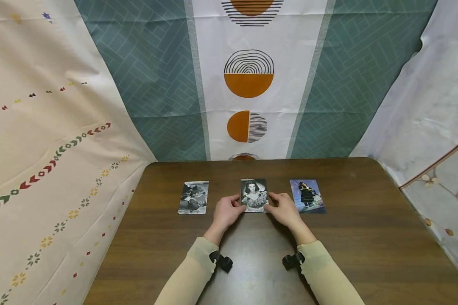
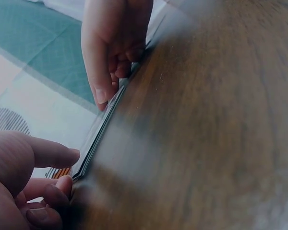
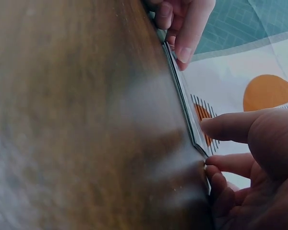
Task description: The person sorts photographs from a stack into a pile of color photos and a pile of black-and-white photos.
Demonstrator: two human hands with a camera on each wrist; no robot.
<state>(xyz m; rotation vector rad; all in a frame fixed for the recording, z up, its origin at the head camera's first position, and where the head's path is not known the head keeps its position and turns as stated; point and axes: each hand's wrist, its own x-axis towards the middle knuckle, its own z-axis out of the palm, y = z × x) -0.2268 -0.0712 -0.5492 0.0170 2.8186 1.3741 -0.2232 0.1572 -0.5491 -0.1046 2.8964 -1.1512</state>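
A black-and-white photo card (image 1: 255, 195) of a dark-haired figure tops a thin stack at the middle of the far half of the table. My left hand (image 1: 227, 211) grips its left side, thumb on the lower corner and fingers curled along the edge. Opposite it, my right hand (image 1: 286, 210) grips the right side in the same way. In the left wrist view the stack's edge (image 2: 100, 136) shows several thin layers lying flat, close on the wood. The right wrist view has the same edge (image 3: 182, 98) running between both thumbs.
Left of the hands lies another black-and-white photo card (image 1: 193, 198), with a second edge peeping out under it. A bluish colour photo card (image 1: 308, 195) lies just right of my right hand. The brown wooden table (image 1: 366, 245) ends at hanging patterned cloths (image 1: 156, 84).
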